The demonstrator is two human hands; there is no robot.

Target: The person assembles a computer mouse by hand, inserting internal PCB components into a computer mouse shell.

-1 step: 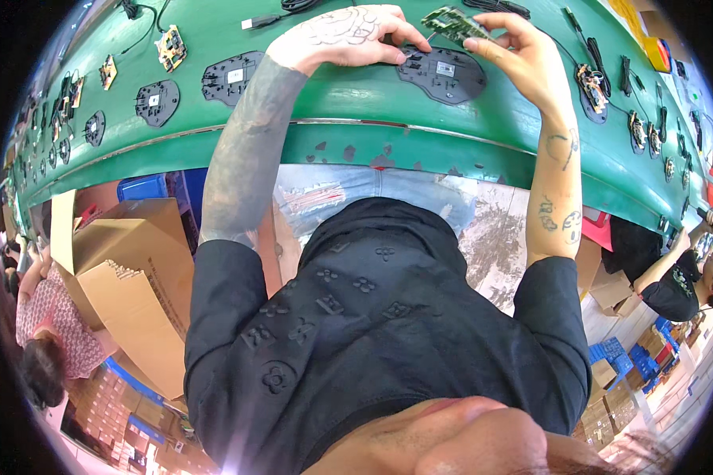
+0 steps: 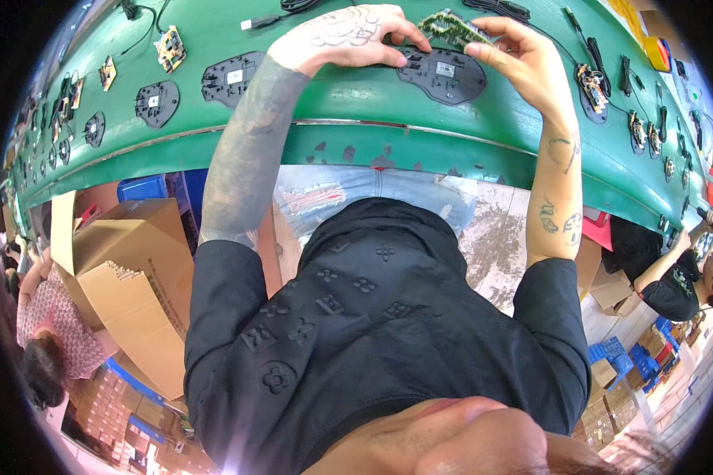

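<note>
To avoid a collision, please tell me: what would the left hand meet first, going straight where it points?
The left hand would probably meet the black plate first, though depth is unclear.

Fisheye view from the head, facing down, near the hands (image 2: 355, 36)

A long green workbench (image 2: 356, 107) with a dark-patched front stands over pale flooring (image 2: 695, 396).
</note>
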